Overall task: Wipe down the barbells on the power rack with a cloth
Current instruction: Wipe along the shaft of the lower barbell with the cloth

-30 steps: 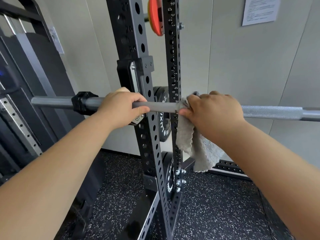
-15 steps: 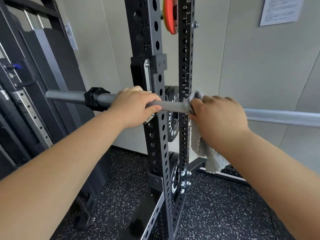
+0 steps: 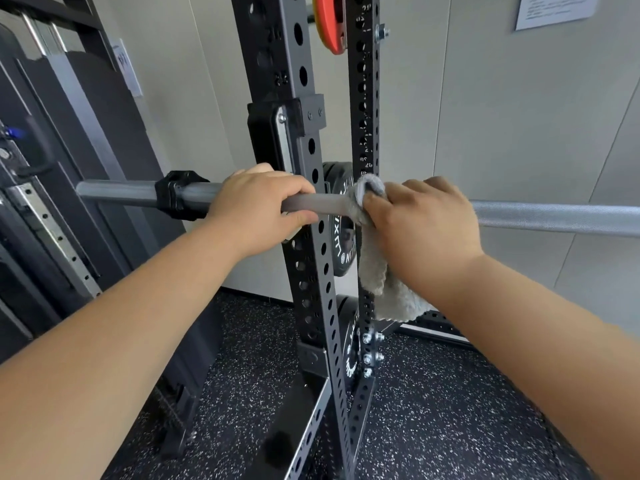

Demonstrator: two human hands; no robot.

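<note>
The rack (image 3: 313, 271) carries the bar (image 3: 554, 218) level across its near upright. The bar runs from the left, past the upright, and out of view on the right. The left hand (image 3: 259, 211) holds the bar in front of the upright, fingers curled round it. The right hand (image 3: 424, 221) is just right of the upright, its fingers closed round the bar with the cloth (image 3: 379, 275) wrapped beneath them. The cloth's loose end hangs below the bar. A collar (image 3: 176, 199) sits on the bar just left of the left hand.

The wiping seems to be under way on the part of the bar beside the upright. The long stretch to the right, the sleeve beyond the collar and any other bar probably remain to be wiped. No visible difference in the metal shows which parts are already done.
</note>
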